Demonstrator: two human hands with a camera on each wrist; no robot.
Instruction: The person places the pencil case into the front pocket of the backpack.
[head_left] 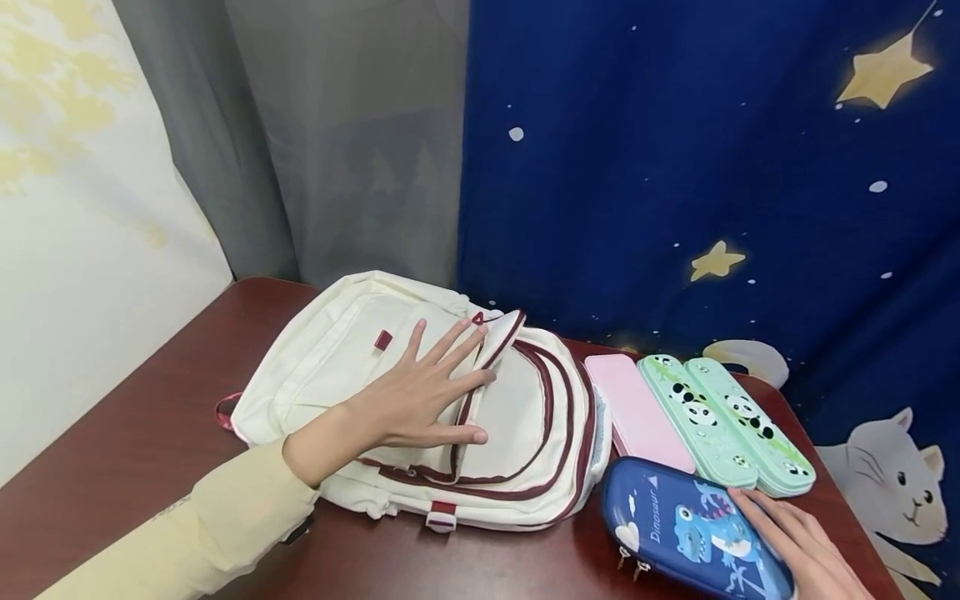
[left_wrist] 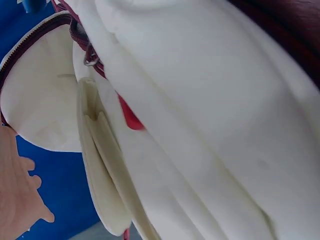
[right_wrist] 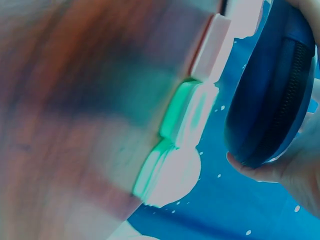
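A white backpack [head_left: 315,358] with dark red trim lies on the table, the zipped front pocket flap [head_left: 504,337] partly folded back. My left hand [head_left: 420,396] is spread over the backpack front, its straight fingers by that flap; the left wrist view shows the hand [left_wrist: 20,185] below the flap [left_wrist: 40,100]. My right hand [head_left: 810,542] grips a navy blue pencil case [head_left: 660,517] with a dinosaur picture at its right side. In the right wrist view, thumb and fingers hold the case [right_wrist: 267,95] above the table, its zipper facing the camera.
Right of the backpack lie a flat pink case [head_left: 641,412] and two mint-green panda cases [head_left: 693,421] [head_left: 753,429], side by side near the right table edge. Behind the dark red table [head_left: 150,408] hang a grey curtain [head_left: 360,150] and a blue star-patterned curtain [head_left: 637,167].
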